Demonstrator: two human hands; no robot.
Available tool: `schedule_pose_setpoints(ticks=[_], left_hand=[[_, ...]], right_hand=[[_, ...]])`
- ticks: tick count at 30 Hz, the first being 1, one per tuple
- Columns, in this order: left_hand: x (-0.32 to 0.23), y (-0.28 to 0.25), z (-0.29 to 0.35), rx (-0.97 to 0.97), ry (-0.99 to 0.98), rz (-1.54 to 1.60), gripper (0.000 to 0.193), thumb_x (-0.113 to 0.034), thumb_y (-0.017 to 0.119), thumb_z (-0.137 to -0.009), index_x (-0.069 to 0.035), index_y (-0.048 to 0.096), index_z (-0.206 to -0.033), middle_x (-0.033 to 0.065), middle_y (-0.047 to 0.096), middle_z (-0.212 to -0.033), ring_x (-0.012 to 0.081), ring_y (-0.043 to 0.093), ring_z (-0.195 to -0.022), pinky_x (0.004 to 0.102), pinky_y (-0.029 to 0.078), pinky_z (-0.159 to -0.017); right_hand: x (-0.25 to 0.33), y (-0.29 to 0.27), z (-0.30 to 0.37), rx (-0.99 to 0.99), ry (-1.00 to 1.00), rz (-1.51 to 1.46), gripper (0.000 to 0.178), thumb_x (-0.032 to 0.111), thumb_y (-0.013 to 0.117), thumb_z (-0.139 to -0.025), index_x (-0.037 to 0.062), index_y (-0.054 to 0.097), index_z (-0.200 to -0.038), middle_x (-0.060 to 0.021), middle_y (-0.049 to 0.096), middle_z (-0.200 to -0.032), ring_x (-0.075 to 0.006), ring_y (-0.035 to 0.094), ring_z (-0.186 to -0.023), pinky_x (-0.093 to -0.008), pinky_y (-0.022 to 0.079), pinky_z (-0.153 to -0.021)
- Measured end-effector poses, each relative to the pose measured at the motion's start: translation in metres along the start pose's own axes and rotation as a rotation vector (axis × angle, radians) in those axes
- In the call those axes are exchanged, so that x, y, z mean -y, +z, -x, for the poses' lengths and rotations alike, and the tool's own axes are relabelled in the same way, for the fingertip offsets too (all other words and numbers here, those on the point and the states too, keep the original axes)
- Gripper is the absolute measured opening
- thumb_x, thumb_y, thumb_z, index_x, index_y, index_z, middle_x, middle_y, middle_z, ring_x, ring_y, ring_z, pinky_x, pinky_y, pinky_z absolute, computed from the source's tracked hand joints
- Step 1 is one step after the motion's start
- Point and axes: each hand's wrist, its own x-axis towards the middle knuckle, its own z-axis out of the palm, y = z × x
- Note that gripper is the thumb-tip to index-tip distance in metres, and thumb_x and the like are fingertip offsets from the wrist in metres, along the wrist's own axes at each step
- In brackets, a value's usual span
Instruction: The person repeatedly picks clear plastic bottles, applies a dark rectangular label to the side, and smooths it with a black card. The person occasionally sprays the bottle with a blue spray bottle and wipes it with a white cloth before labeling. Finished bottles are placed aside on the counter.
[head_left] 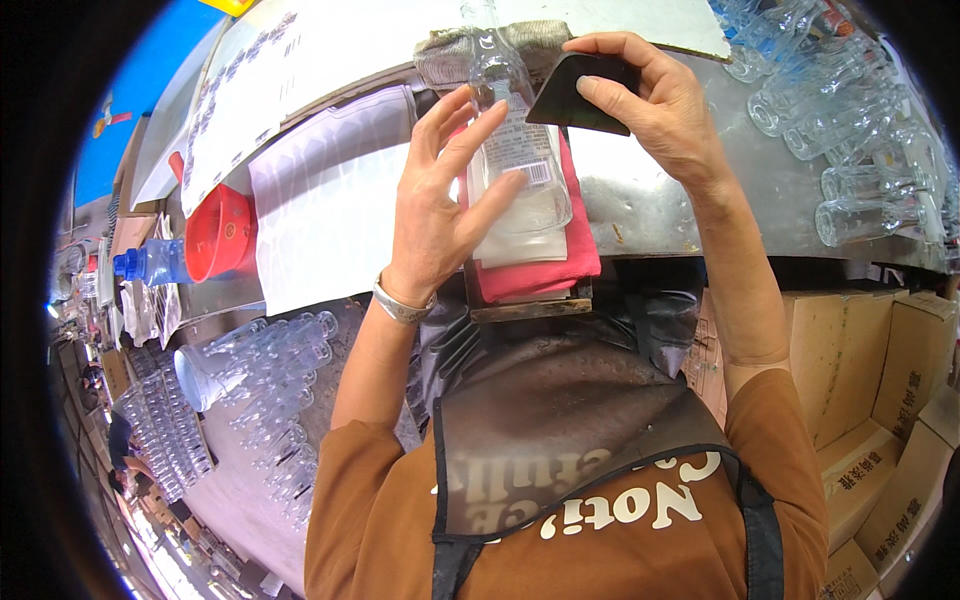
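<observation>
A clear glass bottle (515, 160) with a white label lies on a pink cloth pad (545, 265) at the edge of a metal table. My left hand (440, 205) rests on the bottle's left side, fingers spread against the glass and the label. My right hand (655, 100) is raised over the bottle's upper right and pinches a flat dark scraper (580, 92), whose lower edge meets the bottle near its shoulder. A silver watch band circles my left wrist.
Several empty clear bottles (850, 110) lie heaped at the table's right. More bottles (270, 370) lie at lower left. A red bowl (222, 232) and a blue-capped bottle (150, 262) stand at left. White sheets (325, 215) cover the table. Cardboard boxes (870, 400) stand below right.
</observation>
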Motion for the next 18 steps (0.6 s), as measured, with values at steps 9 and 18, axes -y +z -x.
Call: schedule_pose_setpoints(ticks=[9, 18], left_hand=[[-0.002, -0.001, 0.0, 0.009, -0.008, -0.025, 0.055, -0.018, 0.08, -0.082, -0.015, 0.064, -0.134, 0.0181, 0.046, -0.146, 0.0356, 0.053, -0.129, 0.0443, 0.047, -0.105], [-0.002, 0.001, 0.0, -0.029, -0.054, 0.076, 0.083, -0.019, 0.081, -0.081, -0.005, 0.04, -0.151, 0.0193, 0.049, -0.145, 0.0328, 0.051, -0.132, 0.0441, 0.041, -0.111]], right_hand=[[0.003, 0.005, 0.002, 0.078, 0.007, -0.049, 0.031, 0.008, 0.066, -0.095, 0.0053, 0.064, -0.125, -0.002, 0.066, -0.11, -0.0086, 0.063, -0.096, -0.0215, 0.053, -0.086], [0.032, 0.022, -0.013, 0.05, -0.262, 0.336, 0.028, 0.006, 0.066, -0.09, 0.0017, 0.066, -0.118, -0.0068, 0.071, -0.102, -0.0136, 0.066, -0.093, -0.0284, 0.054, -0.082]])
